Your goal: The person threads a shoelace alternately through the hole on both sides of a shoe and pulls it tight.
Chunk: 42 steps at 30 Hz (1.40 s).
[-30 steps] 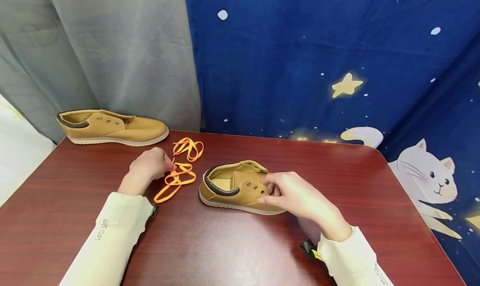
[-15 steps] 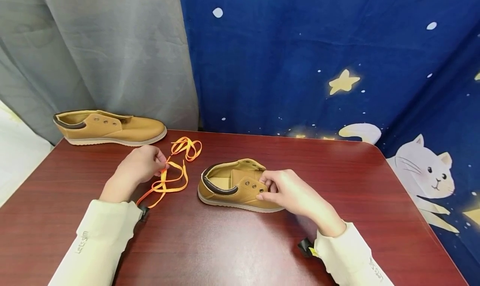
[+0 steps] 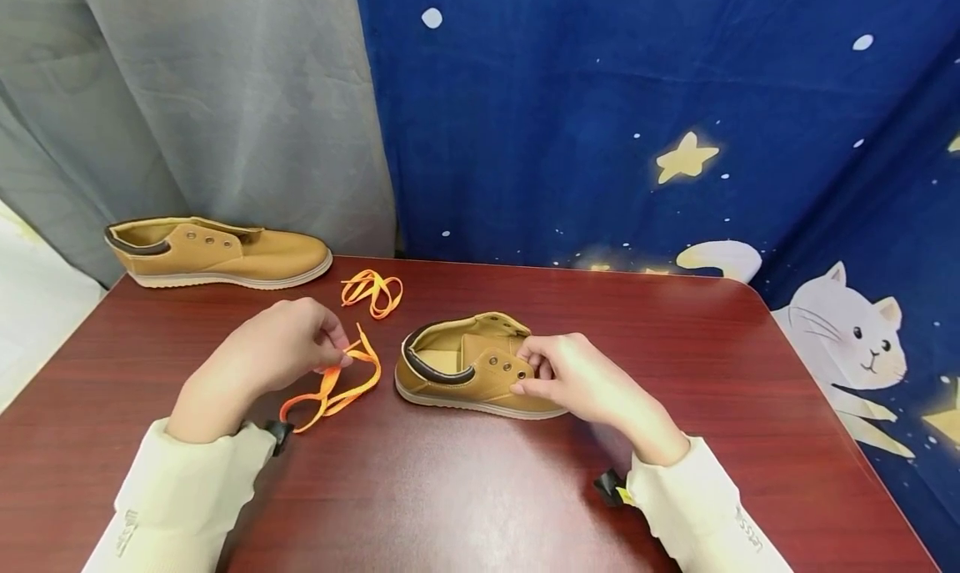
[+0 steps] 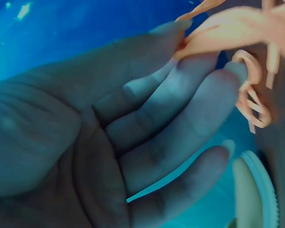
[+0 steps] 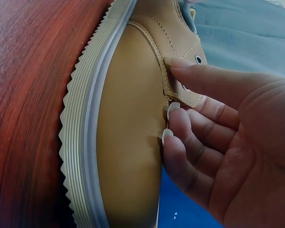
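Observation:
Between thumb and fingertips, my left hand (image 3: 288, 348) pinches an orange shoelace (image 3: 331, 396); its loops hang below the hand, and one tip sticks up past the fingers. In the left wrist view the lace (image 4: 232, 29) runs off from the pinch to the upper right. At the middle of the table a tan shoe (image 3: 450, 389) stands upright with bare eyelets, toe to the right. My right hand (image 3: 592, 381) grips its near eyelet flap. The right wrist view shows the thumb on the flap (image 5: 178, 45), with fingertips tucked behind its edge.
A second tan shoe (image 3: 225, 256) stands at the back left of the dark red table (image 3: 465, 490), without a lace. Another orange shoelace (image 3: 372, 293) lies looped behind the left hand. Grey (image 3: 247, 98) and blue (image 3: 562, 123) curtains hang along the table's back edge.
My left hand took hold of the nearer shoelace and drew it up off its place, its loops shifting and rising with the hand. My right hand stays on the shoe's flap.

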Tool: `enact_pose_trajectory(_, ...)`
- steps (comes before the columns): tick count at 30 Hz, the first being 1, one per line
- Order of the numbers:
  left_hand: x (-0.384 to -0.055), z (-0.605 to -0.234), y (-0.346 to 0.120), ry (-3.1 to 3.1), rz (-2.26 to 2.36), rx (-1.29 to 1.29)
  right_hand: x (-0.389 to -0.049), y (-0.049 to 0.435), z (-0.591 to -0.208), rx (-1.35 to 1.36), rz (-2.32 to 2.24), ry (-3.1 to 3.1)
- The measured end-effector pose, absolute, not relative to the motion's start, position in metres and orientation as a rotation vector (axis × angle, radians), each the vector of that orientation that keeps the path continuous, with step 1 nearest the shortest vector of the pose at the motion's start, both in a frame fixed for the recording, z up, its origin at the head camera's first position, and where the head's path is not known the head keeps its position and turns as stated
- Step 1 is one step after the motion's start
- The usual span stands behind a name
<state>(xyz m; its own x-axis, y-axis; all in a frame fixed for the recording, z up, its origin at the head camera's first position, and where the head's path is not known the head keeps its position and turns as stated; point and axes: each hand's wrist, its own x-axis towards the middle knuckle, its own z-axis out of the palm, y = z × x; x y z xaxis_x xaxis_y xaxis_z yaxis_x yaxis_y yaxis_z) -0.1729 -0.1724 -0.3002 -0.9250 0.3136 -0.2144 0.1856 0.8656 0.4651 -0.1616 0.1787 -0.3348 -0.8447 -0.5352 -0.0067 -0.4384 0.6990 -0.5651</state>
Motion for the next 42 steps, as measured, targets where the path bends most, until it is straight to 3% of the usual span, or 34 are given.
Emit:
enact_pose_trajectory(8,-0.151,-0.285,-0.144,2.741,0.613,0.556,-0.168,0.188,-0.336,-0.735,-1.002,2.636)
enact_pose_trajectory(20,-0.137,-0.3,-0.095,2.776,0.567,0.704,-0.168,0.189,-0.337,-0.665,-1.055,2.633)
enact_pose_trajectory(42,-0.134,-0.315,-0.069,2.866,0.651,0.826,-0.171,0.196,-0.336,-0.81,-0.947,2.581)
